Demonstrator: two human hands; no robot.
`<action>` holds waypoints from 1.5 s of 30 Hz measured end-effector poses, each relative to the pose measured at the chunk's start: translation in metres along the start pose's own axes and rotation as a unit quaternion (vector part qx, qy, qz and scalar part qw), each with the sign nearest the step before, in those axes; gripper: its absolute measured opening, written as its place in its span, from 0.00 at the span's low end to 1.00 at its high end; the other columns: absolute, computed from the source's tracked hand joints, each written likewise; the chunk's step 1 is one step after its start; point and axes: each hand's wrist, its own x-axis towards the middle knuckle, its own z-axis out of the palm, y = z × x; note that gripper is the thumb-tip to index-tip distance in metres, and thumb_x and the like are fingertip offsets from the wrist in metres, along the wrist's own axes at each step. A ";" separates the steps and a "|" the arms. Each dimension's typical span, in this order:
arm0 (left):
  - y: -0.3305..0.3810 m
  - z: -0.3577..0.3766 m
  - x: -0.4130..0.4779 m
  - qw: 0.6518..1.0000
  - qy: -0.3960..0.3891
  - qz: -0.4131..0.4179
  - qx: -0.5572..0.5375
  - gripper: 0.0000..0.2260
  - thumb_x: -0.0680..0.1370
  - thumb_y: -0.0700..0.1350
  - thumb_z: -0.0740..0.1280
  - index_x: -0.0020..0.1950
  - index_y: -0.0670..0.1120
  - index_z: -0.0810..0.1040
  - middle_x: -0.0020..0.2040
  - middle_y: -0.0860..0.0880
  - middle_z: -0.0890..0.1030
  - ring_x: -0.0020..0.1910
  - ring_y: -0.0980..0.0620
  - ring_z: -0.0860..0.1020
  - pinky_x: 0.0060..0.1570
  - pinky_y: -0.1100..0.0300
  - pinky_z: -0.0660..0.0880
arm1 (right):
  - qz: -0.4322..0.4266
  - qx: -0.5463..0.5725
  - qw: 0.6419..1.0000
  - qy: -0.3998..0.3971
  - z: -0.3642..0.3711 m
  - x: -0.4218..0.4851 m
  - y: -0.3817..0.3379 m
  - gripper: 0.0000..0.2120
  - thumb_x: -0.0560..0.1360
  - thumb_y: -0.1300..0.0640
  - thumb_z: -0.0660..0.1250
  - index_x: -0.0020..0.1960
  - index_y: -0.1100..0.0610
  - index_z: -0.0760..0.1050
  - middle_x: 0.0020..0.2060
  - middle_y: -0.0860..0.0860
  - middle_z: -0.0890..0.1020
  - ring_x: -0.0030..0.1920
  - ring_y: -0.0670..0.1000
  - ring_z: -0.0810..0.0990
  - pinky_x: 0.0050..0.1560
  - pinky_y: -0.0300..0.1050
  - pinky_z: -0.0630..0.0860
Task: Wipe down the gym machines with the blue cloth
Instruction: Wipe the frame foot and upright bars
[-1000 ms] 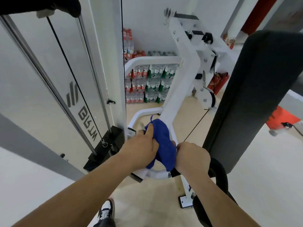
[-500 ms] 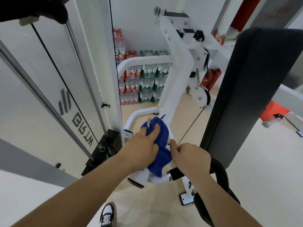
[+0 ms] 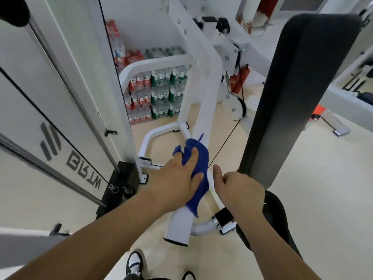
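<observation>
Blue cloth (image 3: 198, 158) is bunched round the sloping white bar (image 3: 207, 102) of the machine. It lies under the left hand (image 3: 175, 178), whose fingers curl over it and clamp it to the bar. The right hand (image 3: 240, 190) sits just beside the cloth without touching it, fingers curled and thumb raised. Whether it grips the black handle (image 3: 223, 218) below cannot be told. Above the cloth the bar runs bare; below, it ends in a black cap. The weight-stack frame (image 3: 86, 57) crowds the left and one black back pad (image 3: 292, 87) the right, with open floor (image 3: 323, 199) beyond. One cloth, two hands, one cable (image 3: 226, 139), two shoes (image 3: 134, 263).
</observation>
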 end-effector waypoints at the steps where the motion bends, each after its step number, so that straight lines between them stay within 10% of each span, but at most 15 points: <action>1: -0.003 -0.002 0.002 1.000 0.003 0.007 -0.011 0.30 0.85 0.60 0.50 0.83 0.52 0.42 0.71 0.41 0.66 0.54 0.43 0.76 0.51 0.52 0.77 | 0.002 -0.004 1.000 -0.013 0.001 0.001 0.000 0.37 0.82 0.31 0.42 0.29 0.53 0.72 0.23 0.48 0.74 0.24 0.49 0.75 0.32 0.44 0.77; 13: -0.015 -0.014 0.030 0.997 -0.032 0.061 -0.031 0.28 0.87 0.53 0.48 0.83 0.50 0.39 0.74 0.37 0.63 0.57 0.41 0.76 0.56 0.50 0.76 | 0.083 0.015 0.996 -0.020 0.001 0.007 -0.006 0.37 0.80 0.28 0.42 0.32 0.51 0.75 0.26 0.48 0.78 0.27 0.46 0.77 0.33 0.43 0.79; 21: -0.018 0.001 -0.007 0.993 0.019 0.054 -0.105 0.26 0.84 0.58 0.47 0.83 0.57 0.50 0.78 0.48 0.62 0.67 0.49 0.73 0.64 0.60 0.71 | 0.059 0.095 0.989 0.097 -0.005 -0.004 -0.006 0.28 0.81 0.35 0.55 0.27 0.50 0.62 0.20 0.46 0.67 0.20 0.45 0.66 0.25 0.37 0.56; 30: -0.013 -0.017 0.088 0.991 -0.026 -0.001 -0.130 0.32 0.85 0.59 0.54 0.83 0.57 0.41 0.79 0.39 0.57 0.61 0.40 0.76 0.58 0.50 0.76 | 0.074 0.044 0.996 0.001 -0.010 0.003 -0.005 0.31 0.80 0.30 0.44 0.34 0.50 0.71 0.27 0.47 0.76 0.27 0.45 0.74 0.30 0.38 0.70; 36: -0.015 -0.001 0.035 0.986 -0.037 0.003 -0.162 0.33 0.84 0.62 0.54 0.81 0.64 0.35 0.81 0.46 0.55 0.63 0.47 0.76 0.55 0.58 0.75 | 0.101 0.356 0.926 -0.067 -0.020 0.036 0.001 0.22 0.82 0.39 0.60 0.36 0.51 0.76 0.31 0.51 0.82 0.32 0.49 0.82 0.41 0.50 0.83; 45: -0.034 -0.028 0.129 0.982 -0.045 0.046 -0.175 0.33 0.83 0.62 0.58 0.82 0.63 0.42 0.82 0.48 0.51 0.75 0.44 0.67 0.67 0.51 0.73 | 0.130 0.437 0.889 -0.047 -0.027 0.108 -0.025 0.10 0.82 0.47 0.63 0.53 0.51 0.79 0.44 0.47 0.84 0.45 0.50 0.84 0.52 0.52 0.83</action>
